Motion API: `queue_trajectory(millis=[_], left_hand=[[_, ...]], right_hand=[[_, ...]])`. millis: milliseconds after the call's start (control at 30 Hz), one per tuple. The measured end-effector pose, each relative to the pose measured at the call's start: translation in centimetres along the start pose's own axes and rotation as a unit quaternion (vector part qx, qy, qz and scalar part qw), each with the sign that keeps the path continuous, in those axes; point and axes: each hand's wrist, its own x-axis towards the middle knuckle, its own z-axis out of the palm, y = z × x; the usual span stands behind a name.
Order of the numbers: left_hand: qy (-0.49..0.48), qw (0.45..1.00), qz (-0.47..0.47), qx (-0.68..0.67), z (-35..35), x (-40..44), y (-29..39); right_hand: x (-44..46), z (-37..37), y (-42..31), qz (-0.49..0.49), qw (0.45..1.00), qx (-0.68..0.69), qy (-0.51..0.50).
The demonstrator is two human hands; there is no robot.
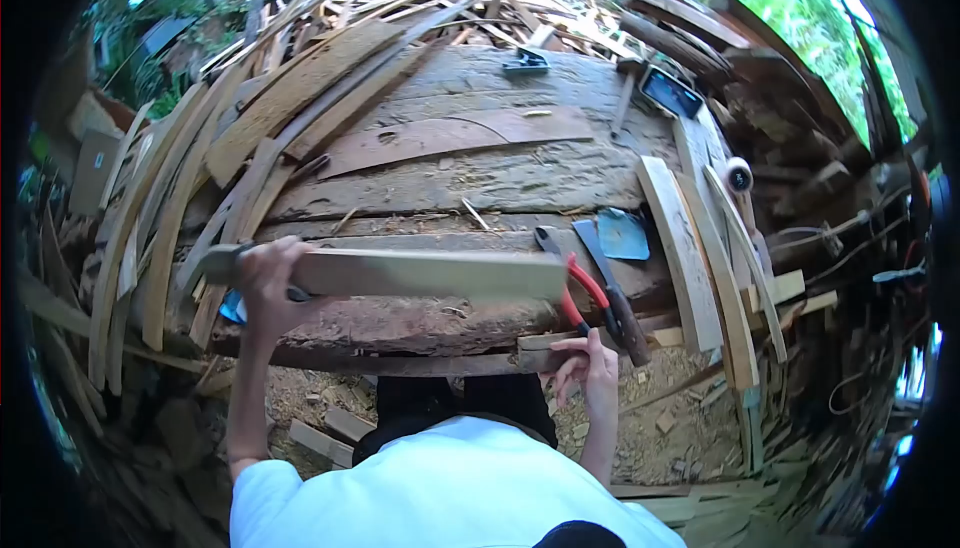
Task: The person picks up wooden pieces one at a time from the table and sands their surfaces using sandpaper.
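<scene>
My left hand (270, 276) is closed around the left end of a wooden board (430, 274), which is raised level above the front of the workbench. Motion blurs the board's right end, and a dark piece shows at its left end by my fingers. Near the bench's front edge, my right hand (590, 366) has its fingers apart and slightly bent, holding nothing I can see. Just above it lie pliers (592, 293) with red and black handles. Beside them rests a flat-bladed tool (622, 313) with a dark wooden handle. A blue square sheet (622, 235) is behind these.
The rough plank bench (440, 188) bears a thin curved board (450, 138), a hammer (624, 103), a phone (672, 93) and a small metal tool (527, 63). Long boards (300, 98) lean at left, more strips (682, 253) at right. Offcuts (322, 443) litter the ground.
</scene>
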Motion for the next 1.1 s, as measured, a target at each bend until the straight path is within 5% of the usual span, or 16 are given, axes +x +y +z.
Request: queue_trajectory(millis=[267,500,700,1100], left_hand=[[0.107,0.955,-0.217,0.172,-3.6,-1.9,-5.0],[0.115,0.895,-0.268,0.337,-3.7,-5.9,-12.6],[0.069,0.870,-0.385,0.302,-1.1,-7.3,-15.1],[0.032,0.851,-0.463,0.246,1.6,-8.1,-17.2]], right_hand=[[0.1,-1.1,-0.3,-0.017,0.999,-0.026,-0.010],[0.2,-1.2,-0.3,-0.027,0.999,-0.020,-0.024],[0.1,-1.1,-0.6,-0.009,1.000,-0.004,-0.019],[0.1,-0.7,-0.7,0.003,1.000,-0.018,0.004]])
